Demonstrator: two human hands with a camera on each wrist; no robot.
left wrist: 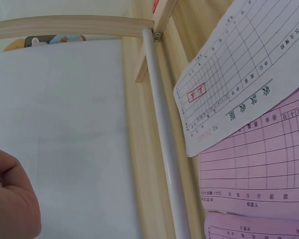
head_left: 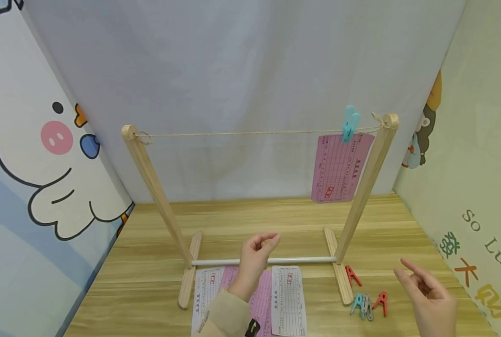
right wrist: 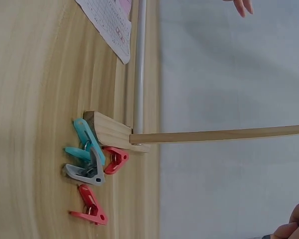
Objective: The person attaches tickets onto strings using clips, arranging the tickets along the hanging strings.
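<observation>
In the head view my left hand [head_left: 256,257] hovers by the frame's low rail, above several printed receipt slips, fingers loosely bent toward the thumb and nothing between them. Those slips overlap on the table, a white slip [head_left: 289,299] at the right and a pink slip [head_left: 262,304] beside it. My right hand [head_left: 431,297] is at the lower right with thumb and fingers apart, holding nothing. Closest to it lies a red clothespin [head_left: 381,303], then a grey clothespin [right wrist: 84,170] and a blue clothespin [right wrist: 89,139]. Another red clothespin [head_left: 352,276] lies by the frame's foot.
A wooden frame stands on the table [head_left: 119,290], its string [head_left: 233,134] stretched between a left post [head_left: 155,192] and right post [head_left: 366,192]. A pink slip [head_left: 338,173] hangs from the string near the right post, under a light blue clothespin [head_left: 350,124]. A white rail [head_left: 305,260] joins the feet.
</observation>
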